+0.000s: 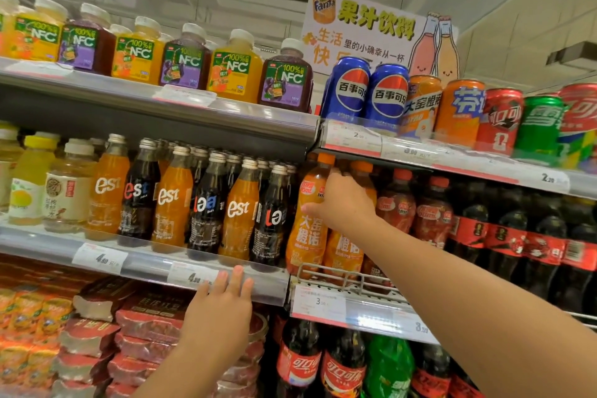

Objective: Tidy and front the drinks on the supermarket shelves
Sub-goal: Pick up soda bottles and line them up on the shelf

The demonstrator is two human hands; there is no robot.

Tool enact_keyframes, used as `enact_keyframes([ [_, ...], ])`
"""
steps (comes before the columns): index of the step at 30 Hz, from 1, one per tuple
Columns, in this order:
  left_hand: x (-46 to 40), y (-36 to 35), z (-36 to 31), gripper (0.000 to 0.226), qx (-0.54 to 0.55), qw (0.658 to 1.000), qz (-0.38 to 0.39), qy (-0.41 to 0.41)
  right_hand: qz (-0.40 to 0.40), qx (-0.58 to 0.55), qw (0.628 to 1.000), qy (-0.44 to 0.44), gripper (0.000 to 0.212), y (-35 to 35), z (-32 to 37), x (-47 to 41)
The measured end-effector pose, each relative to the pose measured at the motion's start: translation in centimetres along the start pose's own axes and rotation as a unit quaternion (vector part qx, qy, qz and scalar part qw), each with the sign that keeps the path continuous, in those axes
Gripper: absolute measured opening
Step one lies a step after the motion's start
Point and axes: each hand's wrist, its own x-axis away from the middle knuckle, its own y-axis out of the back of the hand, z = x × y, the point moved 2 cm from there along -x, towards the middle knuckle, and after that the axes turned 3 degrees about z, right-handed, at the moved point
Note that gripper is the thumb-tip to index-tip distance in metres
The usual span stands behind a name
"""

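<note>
My right hand [342,200] grips an orange soda bottle [308,233] with an orange cap, at the left end of the middle right shelf, thumb across its label. More orange bottles [344,252] stand right beside it. My left hand [223,304] lies with straight fingers against the front rail [145,263] of the middle left shelf, below a row of est bottles [237,210], orange and dark alternating. It holds nothing.
NFC juice bottles [234,66] line the top left shelf. Pepsi cans [365,90] and other cans [497,119] fill the top right shelf under a Fanta sign [371,29]. Dark cola bottles [513,233] stand right of the orange ones. Wrapped red packs [148,323] lie below.
</note>
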Motion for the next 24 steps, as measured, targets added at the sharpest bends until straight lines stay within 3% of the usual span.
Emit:
enact_keyframes([
  [5,0.1,-0.2,-0.1,0.074,-0.008,1.0,-0.011,0.003,0.014,0.072,0.997,-0.009,0.076,0.1,0.6,-0.4],
  [10,-0.2,-0.3,-0.1,0.074,-0.022,1.0,-0.009,-0.004,-0.016,-0.001,1.0,0.016,0.093,-0.1,0.2,1.2],
  [12,0.0,-0.3,-0.2,0.073,-0.021,1.0,-0.01,-0.004,-0.057,-0.037,0.996,0.065,0.087,-0.8,-0.1,3.1],
  [14,0.2,-0.3,-0.4,0.073,-0.007,1.0,-0.009,-0.001,-0.068,-0.065,0.986,0.14,0.069,-2.5,-0.6,6.0],
  [17,0.2,-0.3,-0.6,0.075,0.015,1.0,-0.012,0.006,-0.054,-0.003,0.975,0.215,0.052,-6.7,-1.9,10.5],
  [21,0.2,-0.4,-0.7,0.077,0.029,0.999,-0.017,0.02,0.046,0.056,0.979,0.192,0.058,-11.7,-4.2,12.7],
  [24,0.5,-0.6,-0.7,0.081,0.037,0.998,-0.028,0.033,0.059,0.079,0.973,0.208,0.057,-13.4,-5.1,12.6],
])
